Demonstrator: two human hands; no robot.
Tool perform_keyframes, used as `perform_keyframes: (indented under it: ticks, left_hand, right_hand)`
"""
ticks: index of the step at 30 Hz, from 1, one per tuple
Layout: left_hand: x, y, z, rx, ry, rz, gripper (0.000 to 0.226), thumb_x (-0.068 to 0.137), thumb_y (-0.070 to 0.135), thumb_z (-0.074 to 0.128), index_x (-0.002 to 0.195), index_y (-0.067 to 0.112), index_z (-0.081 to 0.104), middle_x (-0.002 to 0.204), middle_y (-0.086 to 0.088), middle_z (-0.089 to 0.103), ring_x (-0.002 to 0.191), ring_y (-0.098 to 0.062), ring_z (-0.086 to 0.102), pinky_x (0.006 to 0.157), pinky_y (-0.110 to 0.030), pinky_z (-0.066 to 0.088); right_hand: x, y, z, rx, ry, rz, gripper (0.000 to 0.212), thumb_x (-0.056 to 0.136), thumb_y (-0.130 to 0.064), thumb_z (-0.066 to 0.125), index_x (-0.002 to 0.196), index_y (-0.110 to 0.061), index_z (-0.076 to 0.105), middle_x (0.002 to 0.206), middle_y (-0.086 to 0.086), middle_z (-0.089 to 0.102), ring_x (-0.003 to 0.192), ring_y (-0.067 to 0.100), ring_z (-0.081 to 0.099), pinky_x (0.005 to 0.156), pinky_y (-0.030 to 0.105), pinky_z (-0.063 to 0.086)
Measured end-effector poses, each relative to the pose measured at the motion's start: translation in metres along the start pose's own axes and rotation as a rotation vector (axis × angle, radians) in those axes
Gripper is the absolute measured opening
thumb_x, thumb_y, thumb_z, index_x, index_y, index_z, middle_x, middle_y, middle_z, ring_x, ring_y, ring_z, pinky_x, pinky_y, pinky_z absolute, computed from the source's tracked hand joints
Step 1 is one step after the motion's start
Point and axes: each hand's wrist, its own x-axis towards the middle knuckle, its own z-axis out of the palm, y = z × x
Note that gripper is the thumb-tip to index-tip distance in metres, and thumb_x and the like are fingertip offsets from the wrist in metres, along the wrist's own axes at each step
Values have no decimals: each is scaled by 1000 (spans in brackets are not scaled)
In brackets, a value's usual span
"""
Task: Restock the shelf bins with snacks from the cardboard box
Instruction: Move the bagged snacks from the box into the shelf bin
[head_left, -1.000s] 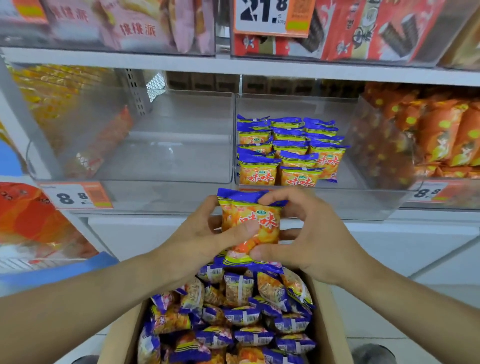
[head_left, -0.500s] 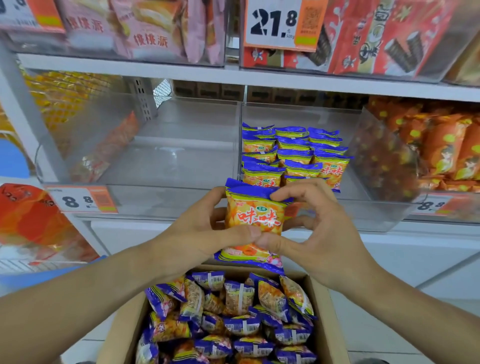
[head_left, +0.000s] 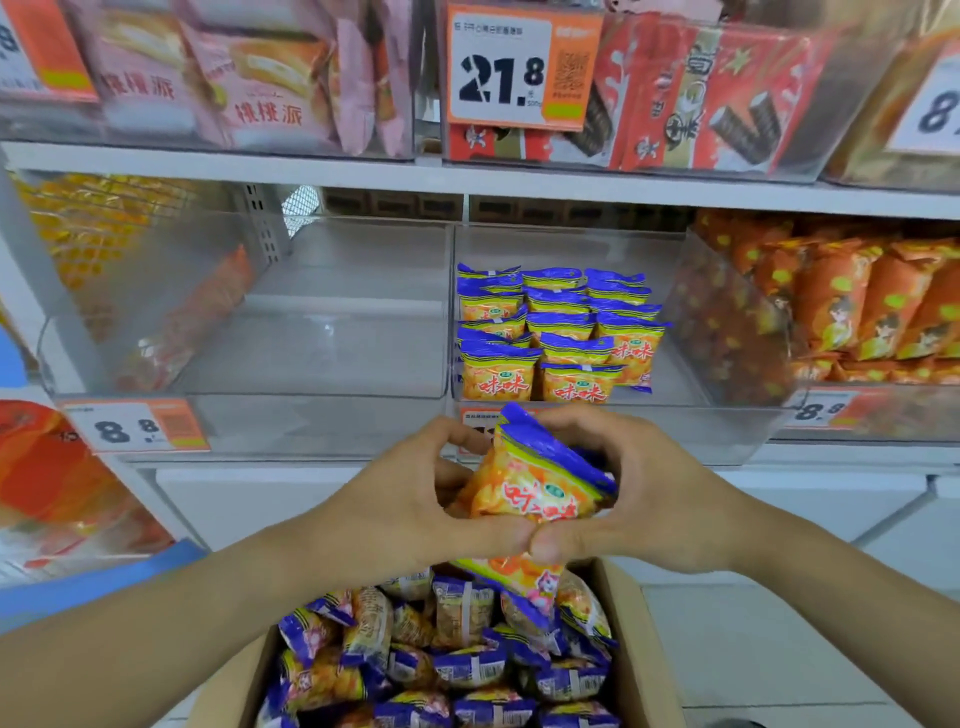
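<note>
Both hands grip one stack of orange and blue snack packets (head_left: 535, 488), tilted to the right, just above the open cardboard box (head_left: 644, 639). My left hand (head_left: 410, 509) curls round its left side and my right hand (head_left: 639, 499) curls round its right side, thumbs meeting below. The box holds several more packets (head_left: 457, 660). Straight ahead, a clear shelf bin (head_left: 727, 426) holds several upright rows of the same snack (head_left: 556, 332).
To the left stands a clear bin (head_left: 249, 364) with a price tag 8.8 (head_left: 130, 426). Orange snack bags (head_left: 857, 301) fill the bin at right. The upper shelf (head_left: 467, 179) carries pink and red packages and a 21.8 tag (head_left: 519, 67).
The packet stack has risen from the box toward the bin front and tipped to the right. Both hands stay wrapped round it.
</note>
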Motion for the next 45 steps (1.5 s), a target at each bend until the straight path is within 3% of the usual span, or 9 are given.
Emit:
perform_keyframes:
  ticks: [6, 9, 13, 16, 20, 25, 33, 39, 45]
  left_hand:
    - [6, 15, 13, 175, 175, 264, 56, 77, 58, 73, 126, 41, 52, 121, 29, 62, 114, 8, 56, 90, -8, 44]
    - [20, 19, 10, 340, 415, 380, 56, 82, 54, 74, 128, 36, 47, 127, 21, 53, 119, 6, 49, 93, -1, 35]
    - [54, 3, 0, 636, 617, 432, 80, 79, 46, 73, 145, 15, 40, 149, -3, 37, 141, -19, 34, 117, -31, 31]
    - [69, -9, -2, 708, 592, 344, 102, 78, 47, 79, 155, 11, 24, 161, -7, 23, 150, -21, 22, 120, -44, 29]
    - [76, -21, 2, 673, 599, 378, 106, 78, 41, 80, 158, 12, 18, 165, -2, 15, 152, -17, 19, 119, -39, 32]
    - [81, -30, 1, 646, 615, 419, 101, 77, 39, 81, 156, 11, 23, 165, -1, 20, 152, -15, 19, 120, -40, 32]
    - [82, -36, 3, 685, 643, 454, 91, 79, 37, 80, 150, 6, 32, 164, -5, 24, 152, -15, 20, 118, -28, 27]
    - [80, -35, 2, 666, 641, 462, 93, 77, 35, 83, 150, 6, 32, 164, -5, 23, 149, -19, 29, 115, -42, 40]
    - [79, -37, 3, 687, 656, 454, 92, 77, 37, 82, 148, 7, 32, 164, -6, 23, 149, -20, 29, 112, -36, 38]
  right_hand:
    - [-9, -24, -36, -392, 239, -60, 80, 43, -47, 92, 113, -50, 53, 113, -33, 60, 113, -18, 53, 86, 2, 41]
    - [-9, -43, -67, -502, 427, -122, 78, 46, -48, 91, 115, -48, 53, 111, -34, 60, 110, -13, 56, 84, 4, 44]
    - [10, -52, -114, -626, 601, -70, 73, 54, -28, 97, 117, -31, 58, 104, -24, 60, 94, -5, 57, 82, 0, 40]
    - [32, -38, -136, -649, 641, 25, 73, 57, -16, 95, 123, -22, 63, 104, -8, 64, 95, 5, 59, 85, 17, 45]
    - [47, 1, -149, -638, 521, 138, 70, 59, -7, 93, 120, -21, 61, 110, 0, 64, 87, 7, 60, 69, 9, 43]
    - [49, 36, -163, -649, 294, 307, 73, 58, -7, 94, 122, -20, 62, 116, 0, 63, 91, 5, 59, 79, 24, 43]
    - [70, 75, -139, -612, 203, 300, 75, 68, -2, 87, 136, -13, 56, 121, 2, 60, 100, 13, 57, 65, 3, 40]
    - [70, 75, -143, -756, 223, 322, 86, 62, -20, 94, 139, -26, 54, 123, 0, 49, 122, 24, 45, 104, 33, 42]
    - [61, 59, -155, -726, 234, 347, 93, 60, -22, 97, 141, -23, 52, 128, 3, 50, 107, 16, 52, 97, 29, 46]
